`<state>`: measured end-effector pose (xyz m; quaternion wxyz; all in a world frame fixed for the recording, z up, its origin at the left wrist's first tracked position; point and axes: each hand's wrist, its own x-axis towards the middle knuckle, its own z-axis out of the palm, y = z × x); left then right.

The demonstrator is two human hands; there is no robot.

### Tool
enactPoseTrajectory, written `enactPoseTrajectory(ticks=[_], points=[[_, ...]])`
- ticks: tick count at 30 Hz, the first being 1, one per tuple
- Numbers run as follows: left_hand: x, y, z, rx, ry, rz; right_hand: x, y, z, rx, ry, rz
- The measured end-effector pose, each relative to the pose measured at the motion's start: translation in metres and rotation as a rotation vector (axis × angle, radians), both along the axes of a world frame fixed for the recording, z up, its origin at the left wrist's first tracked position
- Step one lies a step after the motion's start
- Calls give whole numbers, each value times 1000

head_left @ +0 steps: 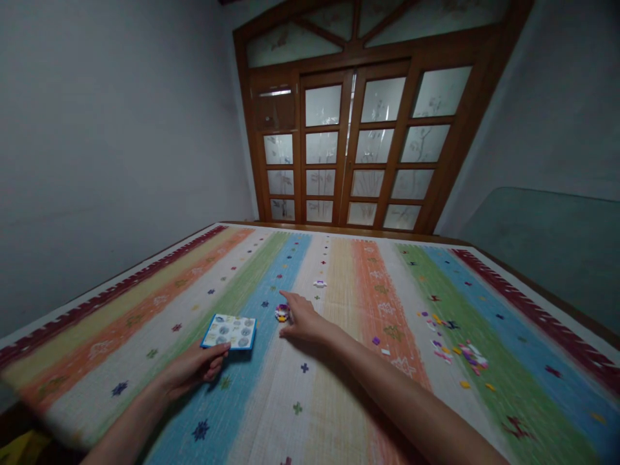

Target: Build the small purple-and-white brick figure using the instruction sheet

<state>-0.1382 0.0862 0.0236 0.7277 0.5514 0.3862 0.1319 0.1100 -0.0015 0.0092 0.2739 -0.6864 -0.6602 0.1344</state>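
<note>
My left hand (194, 368) rests on the striped cloth and pinches the near edge of a small blue-bordered instruction card (229, 331). My right hand (303, 320) reaches across to the middle of the table. Its fingers close around a small purple, white and yellow brick model (281, 313). A small white piece (320, 283) lies alone a little beyond that hand.
A striped, multicoloured cloth (339, 387) covers the whole table. Several loose small bricks (455, 349), pink, purple, yellow and white, lie scattered on the right. A wooden door with frosted panes (358, 148) stands behind the table, and a glass sheet (547, 245) leans at the right.
</note>
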Motion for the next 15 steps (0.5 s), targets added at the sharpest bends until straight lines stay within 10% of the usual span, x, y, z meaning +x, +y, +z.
enactPoseTrajectory(ticks=[7, 15], points=[[0, -13, 8, 83, 15, -30, -13, 4, 8, -17, -12, 8], [25, -26, 25, 181, 1, -137, 17, -108, 22, -23, 17, -11]])
